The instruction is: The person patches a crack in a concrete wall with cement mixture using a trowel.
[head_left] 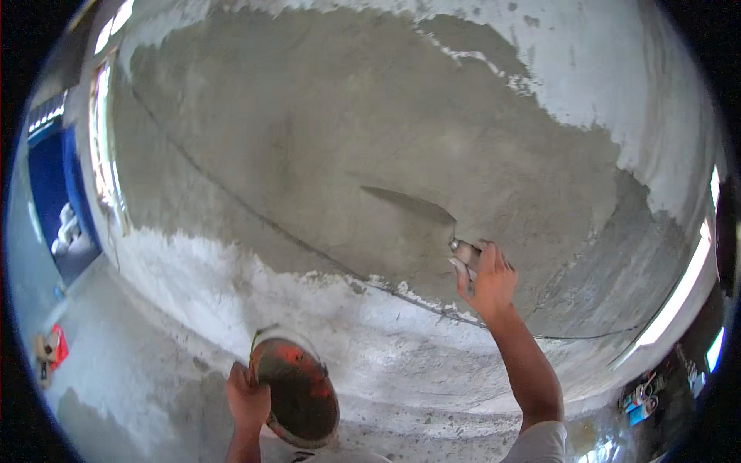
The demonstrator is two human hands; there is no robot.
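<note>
My right hand [491, 282] is wrapped round the handle of a pointed trowel [409, 204], whose thin blade lies close along the wet grey plaster and points up to the left. That plaster [309, 131] covers much of the wall. Low on the left, my left hand [248, 397] grips the near-left edge of a bucket [327, 413], fingers closed. Whether it holds the rim or the bail handle, I cannot tell. The bucket is tilted, its mouth facing me, with dark mortar [297, 393] inside and red-orange patches on its inner wall.
A dark cord or line [262, 219] runs across the plaster, down to the right. Bare whitish wall [193, 266] shows below and at upper right. A blue doorway [50, 177] stands far left, a red item [58, 346] lies on the floor, and containers [641, 403] stand lower right.
</note>
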